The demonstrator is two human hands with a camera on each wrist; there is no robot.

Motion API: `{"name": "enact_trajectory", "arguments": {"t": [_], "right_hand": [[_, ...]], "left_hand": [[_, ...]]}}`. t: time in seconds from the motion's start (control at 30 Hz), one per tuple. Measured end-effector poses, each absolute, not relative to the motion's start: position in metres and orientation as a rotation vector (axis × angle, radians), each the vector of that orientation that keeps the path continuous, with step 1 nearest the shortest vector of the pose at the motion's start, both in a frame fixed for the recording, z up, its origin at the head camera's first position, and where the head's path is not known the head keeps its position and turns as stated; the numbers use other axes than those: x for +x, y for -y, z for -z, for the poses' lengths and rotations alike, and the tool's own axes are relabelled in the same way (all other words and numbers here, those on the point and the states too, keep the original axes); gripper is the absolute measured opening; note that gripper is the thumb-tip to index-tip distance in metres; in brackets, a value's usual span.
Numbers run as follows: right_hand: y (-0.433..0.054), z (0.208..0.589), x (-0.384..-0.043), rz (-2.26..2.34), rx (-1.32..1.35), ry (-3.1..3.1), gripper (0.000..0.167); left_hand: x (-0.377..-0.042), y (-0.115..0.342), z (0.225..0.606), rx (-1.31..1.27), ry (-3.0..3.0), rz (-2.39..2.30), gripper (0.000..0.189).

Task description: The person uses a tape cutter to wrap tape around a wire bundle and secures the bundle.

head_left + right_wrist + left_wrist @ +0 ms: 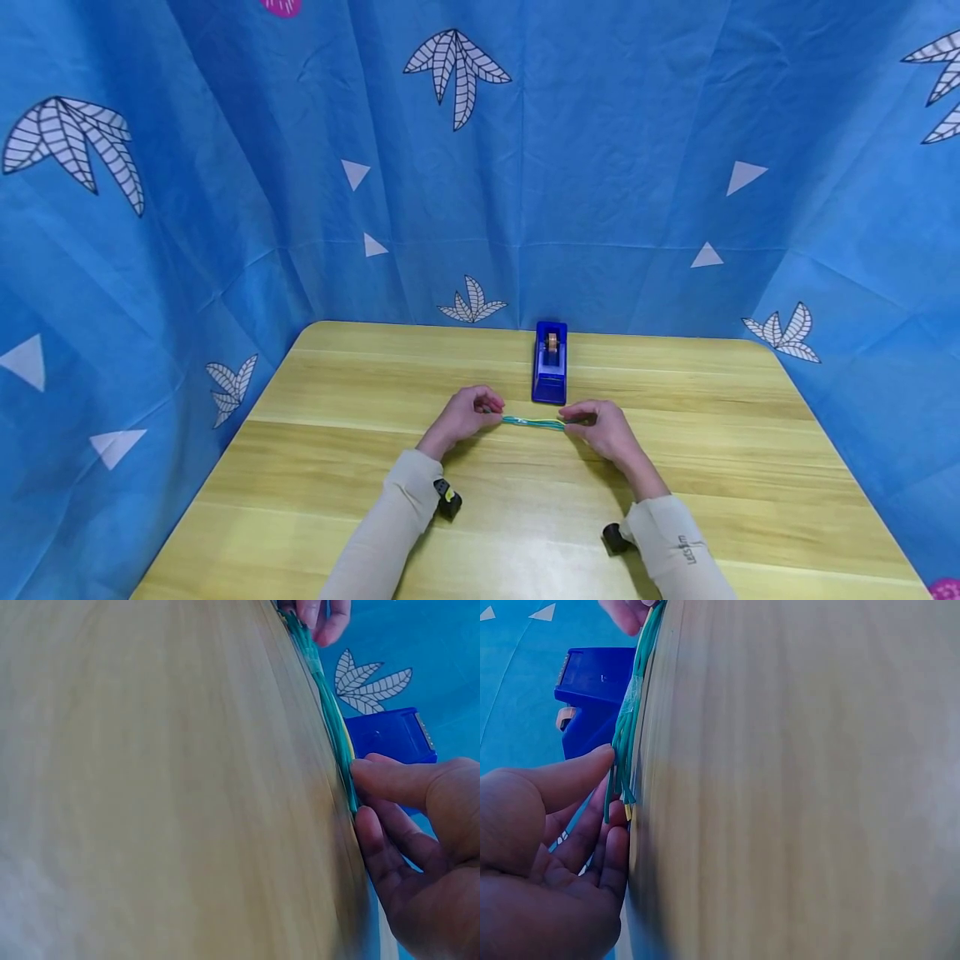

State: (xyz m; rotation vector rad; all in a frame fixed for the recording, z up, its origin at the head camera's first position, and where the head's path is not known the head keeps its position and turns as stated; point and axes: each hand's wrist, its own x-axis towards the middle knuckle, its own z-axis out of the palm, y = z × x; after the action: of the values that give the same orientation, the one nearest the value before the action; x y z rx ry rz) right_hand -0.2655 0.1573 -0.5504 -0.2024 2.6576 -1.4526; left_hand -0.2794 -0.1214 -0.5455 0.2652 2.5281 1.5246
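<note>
A bundle of thin green wires [536,422] with a yellow one among them lies crosswise between my two hands, just above or on the table. Clear tape [631,696] is wrapped round it nearer its left end, where loose wire ends stick out in the left wrist view. My left hand [468,414] pinches that end between thumb and fingers. The other end is pinched by my right hand [602,427], thumb and fingertips on the wires [343,754]. Right behind the bundle stands a blue tape dispenser [551,390] with a small roll in it; neither hand touches it.
The light wooden table [337,467] reaches back to a blue patterned curtain [622,167], which also hangs along both sides. A small black device [447,500] is worn at the left cuff, another black device [617,539] at the right cuff.
</note>
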Motion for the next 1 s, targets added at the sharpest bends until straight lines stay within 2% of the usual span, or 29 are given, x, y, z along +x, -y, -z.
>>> {"name": "enact_trajectory", "arguments": {"t": [1.0], "right_hand": [[-0.1622,0.5453,-0.2621,1.479,-0.191,-2.635,0.026]], "left_hand": [[-0.2744,0.1219,0.5368,0.218,-2.516,-1.583,0.020]]}}
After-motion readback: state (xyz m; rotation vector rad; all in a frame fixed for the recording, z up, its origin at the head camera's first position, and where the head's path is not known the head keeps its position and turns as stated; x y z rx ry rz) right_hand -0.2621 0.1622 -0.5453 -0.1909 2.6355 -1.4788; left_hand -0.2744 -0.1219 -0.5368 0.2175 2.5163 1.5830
